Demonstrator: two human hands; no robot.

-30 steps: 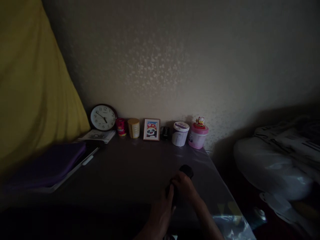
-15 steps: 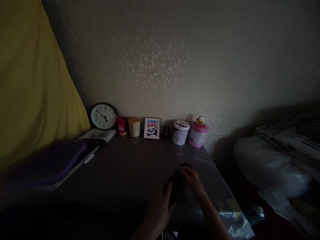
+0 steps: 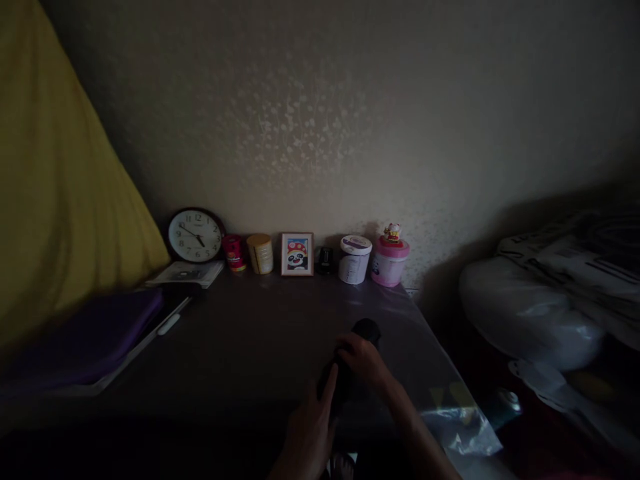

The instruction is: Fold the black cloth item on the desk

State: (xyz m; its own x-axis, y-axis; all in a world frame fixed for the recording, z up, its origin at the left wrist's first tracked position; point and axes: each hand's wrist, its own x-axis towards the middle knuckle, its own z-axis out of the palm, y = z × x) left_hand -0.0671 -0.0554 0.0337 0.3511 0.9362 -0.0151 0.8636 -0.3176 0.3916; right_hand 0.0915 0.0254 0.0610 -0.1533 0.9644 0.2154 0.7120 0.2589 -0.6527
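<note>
Finding 1, grip. My right hand (image 3: 364,360) has its fingers curled down over a dark object (image 3: 367,329). My left hand (image 3: 307,430) has its fingers closed along the object's near side. The object stands on the surface (image 3: 250,333), toward its right front, with both hands on it. It is too dim to say what it is.

Finding 2, risks. The light is poor, so I judge a misplaced grip likely. The plastic sheet (image 3: 450,417) covering the surface looks slick and hangs crumpled over the right edge. The object could slide on it or go over that edge.

Finding 3, containers. Four stand along the wall, well apart from my hands. These are a red can (image 3: 233,253), a yellow can (image 3: 260,253), a white tub (image 3: 355,260) and a pink tub (image 3: 389,261). A small figurine (image 3: 393,233) sits on the pink tub's lid. All appear closed, and I cannot tell what is in them.
</note>
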